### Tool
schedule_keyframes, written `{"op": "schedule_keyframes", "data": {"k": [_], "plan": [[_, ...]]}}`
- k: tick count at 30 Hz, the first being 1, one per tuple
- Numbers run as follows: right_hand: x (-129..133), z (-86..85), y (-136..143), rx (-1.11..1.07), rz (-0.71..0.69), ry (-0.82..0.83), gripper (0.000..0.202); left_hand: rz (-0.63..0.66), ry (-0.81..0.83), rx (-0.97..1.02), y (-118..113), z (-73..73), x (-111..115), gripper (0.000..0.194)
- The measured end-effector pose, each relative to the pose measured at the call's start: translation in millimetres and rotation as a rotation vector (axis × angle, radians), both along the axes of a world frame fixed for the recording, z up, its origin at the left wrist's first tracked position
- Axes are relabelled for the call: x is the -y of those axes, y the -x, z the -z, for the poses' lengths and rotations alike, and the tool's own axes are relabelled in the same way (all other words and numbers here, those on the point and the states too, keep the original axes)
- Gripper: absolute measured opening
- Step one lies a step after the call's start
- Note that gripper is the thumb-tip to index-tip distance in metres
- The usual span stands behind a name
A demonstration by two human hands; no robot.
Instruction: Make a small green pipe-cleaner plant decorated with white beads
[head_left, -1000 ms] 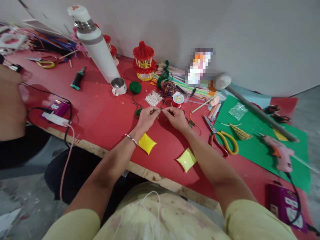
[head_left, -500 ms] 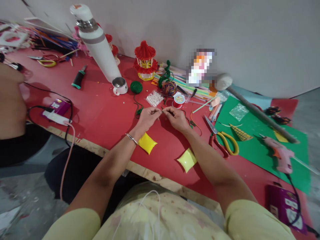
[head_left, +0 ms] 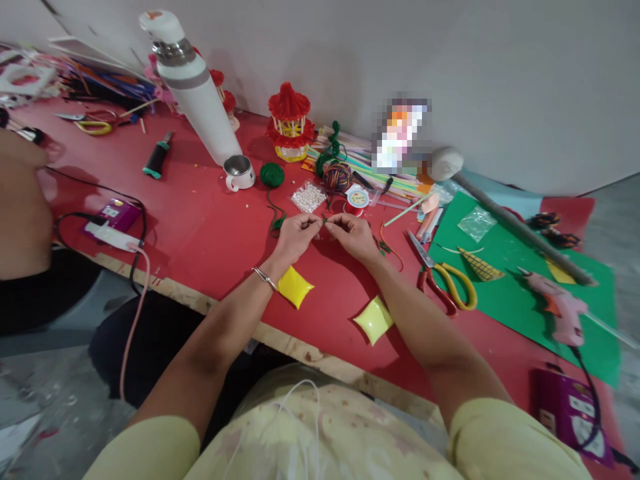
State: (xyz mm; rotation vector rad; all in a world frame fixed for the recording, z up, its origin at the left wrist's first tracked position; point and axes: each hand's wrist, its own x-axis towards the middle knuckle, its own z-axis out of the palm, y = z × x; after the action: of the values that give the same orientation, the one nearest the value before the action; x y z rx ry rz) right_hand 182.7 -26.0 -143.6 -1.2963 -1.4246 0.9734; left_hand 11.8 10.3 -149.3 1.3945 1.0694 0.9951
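My left hand [head_left: 299,237] and my right hand [head_left: 353,235] meet over the red table, fingertips pinched close together. A short bit of green yarn [head_left: 325,218] shows between them; both hands seem to grip it. From the green yarn ball [head_left: 273,175] a strand runs down beside my left hand. Just beyond my fingers lie a clear packet of white beads [head_left: 309,197] and a spool of red thread [head_left: 357,200]. Under my left wrist sits a bright yellow packet [head_left: 296,287]. A pale yellow packet [head_left: 374,321] lies beside my right forearm.
Scissors [head_left: 447,277] and a pink glue gun [head_left: 557,303] on green sheet [head_left: 525,333] are to the right. A white flask [head_left: 200,107], a steel cup [head_left: 240,173] and a red lantern-like craft [head_left: 291,123] stand behind. Another person's arm [head_left: 23,200] is at left.
My fingertips have shifted very slightly, and more of the green yarn shows between them. Everything else stays in place.
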Motion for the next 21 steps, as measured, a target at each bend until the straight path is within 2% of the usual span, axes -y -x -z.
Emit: {"op": "schedule_keyframes", "data": {"k": [7, 14, 21], "plan": [[-3, 6.9, -1, 0.019, 0.023, -0.004, 0.024, 0.018, 0.036, -0.021, 0, -2.4, 1, 0.020], [-2, 5.1, -1, 0.085, 0.033, -0.061, 0.024, 0.067, 0.088, -0.060, 2, -10.2, 3, 0.015], [1, -2.4, 1, -0.018, -0.007, -0.001, 0.029, 0.001, 0.080, -0.021, 1, -5.9, 0, 0.018]]}}
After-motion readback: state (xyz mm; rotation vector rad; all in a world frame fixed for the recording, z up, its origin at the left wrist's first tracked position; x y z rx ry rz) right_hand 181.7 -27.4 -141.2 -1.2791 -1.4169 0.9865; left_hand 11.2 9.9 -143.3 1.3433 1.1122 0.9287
